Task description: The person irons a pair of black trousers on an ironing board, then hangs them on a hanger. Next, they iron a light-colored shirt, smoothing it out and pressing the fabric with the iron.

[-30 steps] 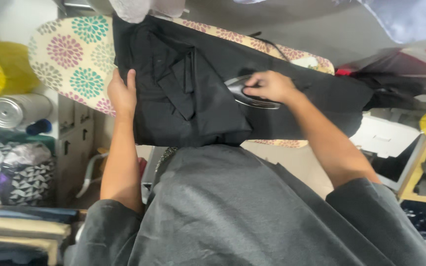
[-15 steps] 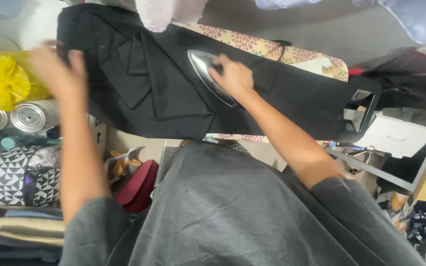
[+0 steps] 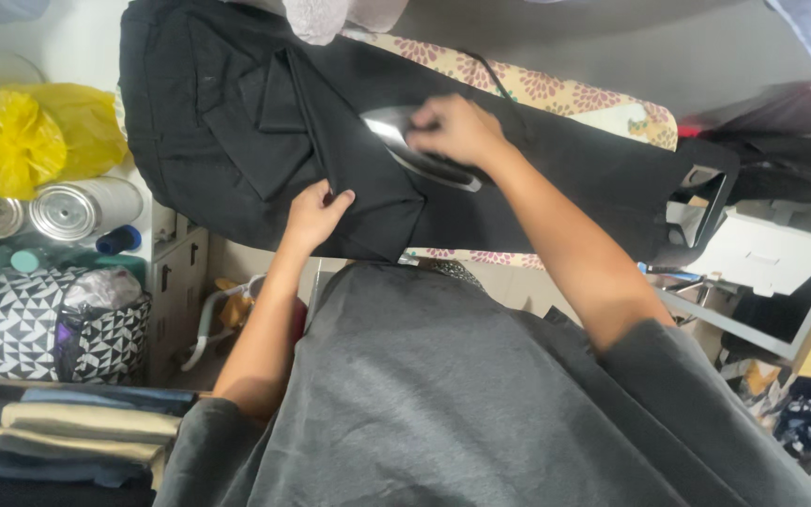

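The black garment (image 3: pixel 237 131) lies spread across the ironing board (image 3: pixel 556 94), filling the upper middle of the view, its folded flap and seams toward ten o'clock and a long dark run reaching toward three o'clock. It reads as matte woven cloth, soft and limp, light in the hand and prone to creasing or sliding on the padded cover; the sound place to take it is a hem or folded edge, pinched flat. The iron (image 3: pixel 417 148) rests soleplate down on the cloth at about twelve o'clock from the person's chest: a pointed, smooth, silvery-grey body, hard and likely weighty, hot underneath by judgement, so the top handle is the only fit grip. The right hand (image 3: pixel 457 127) is closed around that handle, knuckles up. The left hand (image 3: pixel 313 214), at roughly ten o'clock from the chest, presses the garment's near edge with fingers curled down onto the fabric (whether it pinches a fold or merely pins it flat cannot be told). The board cover shows a floral print on a pale ground, visible at one o'clock beyond the cloth. Further out, at nine o'clock, sit a crumpled yellow plastic bag (image 3: pixel 21 131), shiny metal tins (image 3: pixel 63 211) and a black-and-white triangle-patterned bag (image 3: pixel 11 324); folded textiles (image 3: pixel 77 432) are stacked at eight o'clock.
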